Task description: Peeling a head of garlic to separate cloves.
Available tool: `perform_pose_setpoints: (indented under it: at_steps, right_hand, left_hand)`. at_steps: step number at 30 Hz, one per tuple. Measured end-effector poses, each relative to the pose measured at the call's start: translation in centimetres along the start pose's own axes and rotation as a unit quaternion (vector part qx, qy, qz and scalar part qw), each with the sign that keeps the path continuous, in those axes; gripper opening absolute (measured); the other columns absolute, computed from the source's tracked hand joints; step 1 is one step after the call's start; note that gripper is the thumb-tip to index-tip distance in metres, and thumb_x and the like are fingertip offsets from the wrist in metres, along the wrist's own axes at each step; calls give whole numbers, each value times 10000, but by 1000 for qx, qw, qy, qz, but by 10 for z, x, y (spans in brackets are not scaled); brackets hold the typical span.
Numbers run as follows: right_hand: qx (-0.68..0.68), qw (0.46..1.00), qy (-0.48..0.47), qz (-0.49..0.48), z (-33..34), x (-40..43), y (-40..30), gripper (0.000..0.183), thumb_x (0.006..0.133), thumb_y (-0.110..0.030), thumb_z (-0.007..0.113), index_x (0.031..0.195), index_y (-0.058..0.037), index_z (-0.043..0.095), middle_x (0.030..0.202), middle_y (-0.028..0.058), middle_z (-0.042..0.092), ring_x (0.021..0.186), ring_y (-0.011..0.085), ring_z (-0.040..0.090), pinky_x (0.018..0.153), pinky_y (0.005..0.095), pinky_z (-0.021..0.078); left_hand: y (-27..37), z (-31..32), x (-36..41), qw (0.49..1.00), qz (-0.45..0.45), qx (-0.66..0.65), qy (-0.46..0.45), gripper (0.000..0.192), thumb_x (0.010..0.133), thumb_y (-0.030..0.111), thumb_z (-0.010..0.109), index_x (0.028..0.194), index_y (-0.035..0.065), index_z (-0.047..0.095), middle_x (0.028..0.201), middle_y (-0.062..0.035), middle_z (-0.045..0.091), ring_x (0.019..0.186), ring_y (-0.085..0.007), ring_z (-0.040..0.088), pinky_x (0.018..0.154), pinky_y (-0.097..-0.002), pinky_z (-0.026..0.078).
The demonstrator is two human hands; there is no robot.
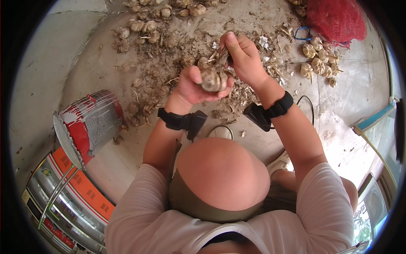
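Observation:
In my left hand (190,84) rests a garlic bulb (214,80), cupped between the thumb and fingers with its dry stalk pointing up. The thumb and curled fingers of my right hand (242,55) pinch that stalk (223,57) just above the bulb. Beneath both hands, loose dry skins, roots and soil (177,71) cover the floor. Unclean garlic bulbs (149,28) with stalks and dirt lie in a loose heap beyond my left hand. Farther right sits a group of paler, cleaner bulbs (318,65), several with short stems.
A red mesh bag (337,20) lies at the upper right beside a blue loop (303,33). At left, a paint-streaked bucket (92,122) is tipped over near an orange-and-silver appliance (69,190). A blue-edged frame (374,117) stands at right. My bare knee (222,171) is close below my hands.

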State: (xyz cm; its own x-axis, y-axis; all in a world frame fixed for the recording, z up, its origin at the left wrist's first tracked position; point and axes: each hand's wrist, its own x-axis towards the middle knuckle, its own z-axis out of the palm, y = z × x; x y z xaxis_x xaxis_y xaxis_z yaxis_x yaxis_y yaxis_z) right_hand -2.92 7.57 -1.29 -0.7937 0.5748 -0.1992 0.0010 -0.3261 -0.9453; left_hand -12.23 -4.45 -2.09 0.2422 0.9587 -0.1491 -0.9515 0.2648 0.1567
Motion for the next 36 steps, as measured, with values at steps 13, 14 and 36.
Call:
perform_pose_setpoints:
  at_steps: [13,14,36]
  right_hand:
    - [88,918,220,318,-12,12,31,320,881,-284,464,801,19,531,599,82,514,455,178,461,452,290,383]
    - [88,918,221,318,-13,12,31,320,881,-284,464,801,19,531,599,82,514,455,178,461,452,290,383]
    - [-275,960,38,-41,-9,-1,44,178,799,-174,587,840,0,584,681,139,590,595,245,554,566,318,437]
  left_hand:
    - [-13,18,23,238,69,933,261,843,621,64,620,1336,2,179,1062,-171,466,935,-299,496,789,-338,428]
    - [-12,11,20,408,86,853,314,847,605,55,621,1334,5,192,1066,-163,474,930,-278,506,780,-329,432]
    - [-3,0,0,491,103,806,313,681,641,179,719,1222,41,390,1185,-181,450,1107,-307,434,905,-364,369]
